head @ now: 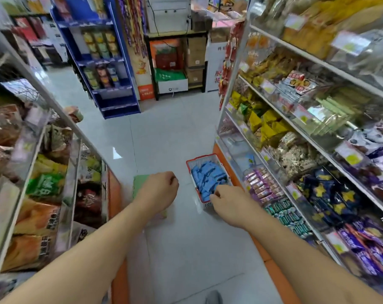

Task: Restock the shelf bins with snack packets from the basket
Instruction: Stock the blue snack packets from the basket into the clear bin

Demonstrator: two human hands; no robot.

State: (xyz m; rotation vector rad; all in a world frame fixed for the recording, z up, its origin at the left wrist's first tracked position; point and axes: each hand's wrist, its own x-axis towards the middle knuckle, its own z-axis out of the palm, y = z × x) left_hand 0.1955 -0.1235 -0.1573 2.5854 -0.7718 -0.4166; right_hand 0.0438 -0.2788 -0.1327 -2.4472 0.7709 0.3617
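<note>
A small white basket with a red rim (190, 170) stands on the floor beside the right-hand shelf, filled with several blue snack packets (205, 178). My right hand (228, 199) is at the basket's near end, fingers curled down among the blue packets; whether it grips one is hidden. My left hand (161, 188) hangs over the floor to the left of the basket with fingers curled and nothing visible in it. Clear shelf bins (236, 148) line the right-hand shelf.
Shelves of packed snacks run down both sides of a narrow tiled aisle. A green flat object (139, 183) lies on the floor behind my left hand. A blue display rack (107, 69) and stacked boxes (195, 60) close the far end.
</note>
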